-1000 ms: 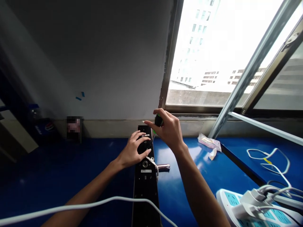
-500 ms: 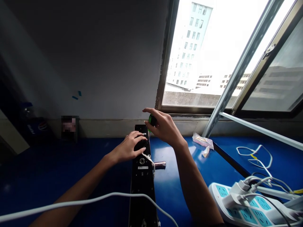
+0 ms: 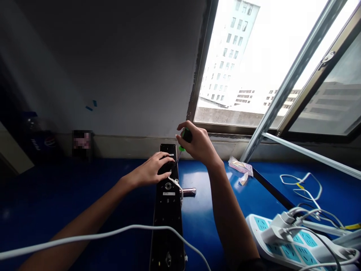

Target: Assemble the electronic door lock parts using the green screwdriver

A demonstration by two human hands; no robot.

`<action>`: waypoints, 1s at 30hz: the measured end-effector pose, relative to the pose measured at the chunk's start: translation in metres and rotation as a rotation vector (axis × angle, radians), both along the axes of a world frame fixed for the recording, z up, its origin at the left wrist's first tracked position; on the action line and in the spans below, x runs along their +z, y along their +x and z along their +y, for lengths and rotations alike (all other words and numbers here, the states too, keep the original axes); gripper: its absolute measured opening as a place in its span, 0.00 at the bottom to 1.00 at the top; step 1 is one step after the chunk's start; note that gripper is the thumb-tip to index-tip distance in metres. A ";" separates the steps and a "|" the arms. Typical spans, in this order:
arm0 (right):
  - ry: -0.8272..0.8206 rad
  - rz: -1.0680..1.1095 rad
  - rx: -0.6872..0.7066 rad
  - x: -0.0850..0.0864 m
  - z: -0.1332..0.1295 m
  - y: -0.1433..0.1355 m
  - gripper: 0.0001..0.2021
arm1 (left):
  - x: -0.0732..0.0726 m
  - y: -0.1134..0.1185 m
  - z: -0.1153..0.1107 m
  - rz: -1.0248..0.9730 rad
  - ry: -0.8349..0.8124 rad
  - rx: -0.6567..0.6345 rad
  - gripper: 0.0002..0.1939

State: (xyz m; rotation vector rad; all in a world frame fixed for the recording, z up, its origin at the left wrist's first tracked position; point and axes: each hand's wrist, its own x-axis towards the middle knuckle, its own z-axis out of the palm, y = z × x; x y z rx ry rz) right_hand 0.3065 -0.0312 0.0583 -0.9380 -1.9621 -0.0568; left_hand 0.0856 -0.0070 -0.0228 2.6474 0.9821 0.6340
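A long black panel [image 3: 168, 210] lies on the blue table, with a round fitting and white labels on its face and a metal handle [image 3: 188, 192] sticking out to its right. My left hand [image 3: 155, 168] rests on the upper part of the panel, fingers spread; what lies under the palm is hidden. Above the panel's upper right edge, my right hand [image 3: 196, 142] grips a green and black screwdriver [image 3: 186, 135]. Its shaft slants down and left to the panel near my left fingertips. A white wire [image 3: 176, 181] runs from under my left hand along the panel's right edge.
A white cable [image 3: 113, 233] crosses the foreground over the panel. At the lower right is a power strip [image 3: 261, 241] with plugs and cables. A plastic packet [image 3: 240, 166] lies near the window. A bottle [image 3: 42, 141] stands at the left.
The screwdriver's handle has tilted to the right, and my right hand has shifted slightly right and up. My left hand stays on the panel. The view has shifted a little.
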 end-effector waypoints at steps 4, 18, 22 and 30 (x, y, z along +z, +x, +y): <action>-0.028 -0.034 0.082 0.004 -0.008 0.001 0.15 | -0.001 -0.001 0.001 0.010 -0.011 0.012 0.27; -0.044 -0.058 -0.018 0.006 -0.012 -0.001 0.23 | -0.001 -0.008 0.003 0.033 -0.032 0.013 0.28; 0.007 -0.066 -0.106 0.004 -0.013 0.000 0.13 | -0.001 -0.009 0.003 0.043 -0.050 0.027 0.29; -0.004 -0.087 -0.065 0.005 -0.013 -0.002 0.21 | -0.001 -0.011 0.005 0.009 -0.030 0.006 0.29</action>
